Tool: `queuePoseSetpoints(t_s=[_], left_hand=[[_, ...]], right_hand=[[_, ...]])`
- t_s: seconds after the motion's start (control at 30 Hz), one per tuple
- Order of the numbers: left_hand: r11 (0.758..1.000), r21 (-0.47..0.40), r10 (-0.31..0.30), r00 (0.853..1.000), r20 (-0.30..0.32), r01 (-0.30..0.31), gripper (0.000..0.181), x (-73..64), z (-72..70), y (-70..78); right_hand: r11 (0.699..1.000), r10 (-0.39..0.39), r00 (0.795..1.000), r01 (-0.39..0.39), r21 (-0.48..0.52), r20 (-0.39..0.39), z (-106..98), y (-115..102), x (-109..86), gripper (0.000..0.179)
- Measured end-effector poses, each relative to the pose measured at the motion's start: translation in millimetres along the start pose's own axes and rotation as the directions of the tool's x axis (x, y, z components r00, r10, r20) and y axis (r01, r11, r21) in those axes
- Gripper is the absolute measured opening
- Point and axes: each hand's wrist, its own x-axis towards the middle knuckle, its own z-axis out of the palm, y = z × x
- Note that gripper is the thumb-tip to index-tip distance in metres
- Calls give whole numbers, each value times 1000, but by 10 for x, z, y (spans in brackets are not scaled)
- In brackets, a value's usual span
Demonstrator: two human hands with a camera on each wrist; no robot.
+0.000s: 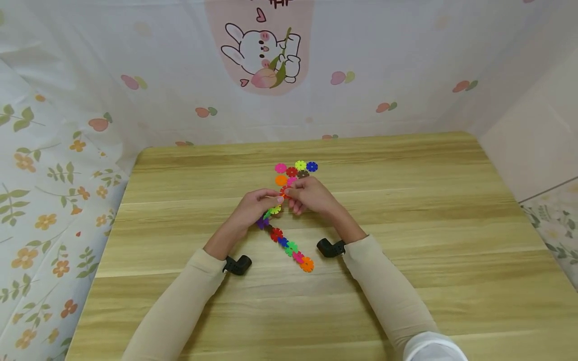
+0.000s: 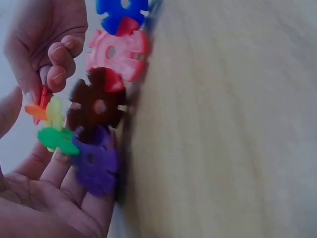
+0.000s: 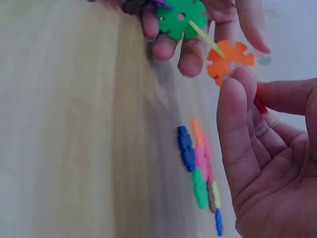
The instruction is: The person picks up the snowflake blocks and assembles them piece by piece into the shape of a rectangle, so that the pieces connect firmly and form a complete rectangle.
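A chain of slotted, flower-shaped plastic discs runs over the table, from an orange end disc [image 1: 307, 264] up to my left hand [image 1: 257, 206]. My left fingers cradle it from below, around a purple disc [image 2: 99, 171] and a green disc [image 3: 176, 21], with the thumb close to the upper end. My right hand [image 1: 313, 195] pinches a red disc [image 3: 260, 105] between thumb and fingers. That red disc meets an orange disc [image 3: 232, 55] at the chain's raised end. A yellow disc [image 2: 54, 114] links the orange one to the green one.
Several loose discs lie flat beyond my hands, among them a pink disc [image 1: 280, 168], a yellow-green disc [image 1: 300, 165] and a blue disc [image 1: 312, 166]. The wooden table [image 1: 429, 210] meets a printed cloth [image 1: 361, 50] behind. Black camera mounts [image 1: 331, 247] stick out at both wrists.
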Motion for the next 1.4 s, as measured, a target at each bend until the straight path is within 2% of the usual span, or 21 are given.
queuePoseSetpoints(t_s=[0.1, 0.27, 0.47, 0.6, 0.93, 1.17, 1.27, 1.4], left_hand=[[999, 35, 28, 1000, 12, -28, 39, -5, 23, 39], [998, 26, 58, 998, 3, -58, 33, -21, 25, 46], [996, -51, 70, 997, 23, -69, 28, -37, -25, 28], [994, -77, 77, 997, 33, -74, 25, -68, -67, 22], [978, -185, 103, 994, 35, -95, 22, -132, -143, -38], [975, -201, 98, 995, 0, -96, 25, -157, -191, -67], [978, -189, 89, 996, -19, -91, 28, -172, -209, -63], [981, -173, 80, 996, -36, -85, 30, -193, -223, -53]], right_hand=[[999, -15, 1000, 16, -35, 21, -11, -37, -15, 29], [998, -24, 998, 27, -55, 57, -71, -83, -36, 33], [1000, -24, 1000, 24, -6, 5, -259, -48, -11, 33], [1000, -13, 1000, 13, -21, -29, -352, -15, -1, 30], [986, 8, 1000, -8, -167, -1, -357, 129, 56, 22], [965, 0, 999, 10, -263, 37, -288, 150, 67, 28], [950, 15, 999, 1, -313, 47, -261, 155, 70, 33], [909, 20, 999, 1, -417, 46, -233, 168, 74, 35]])
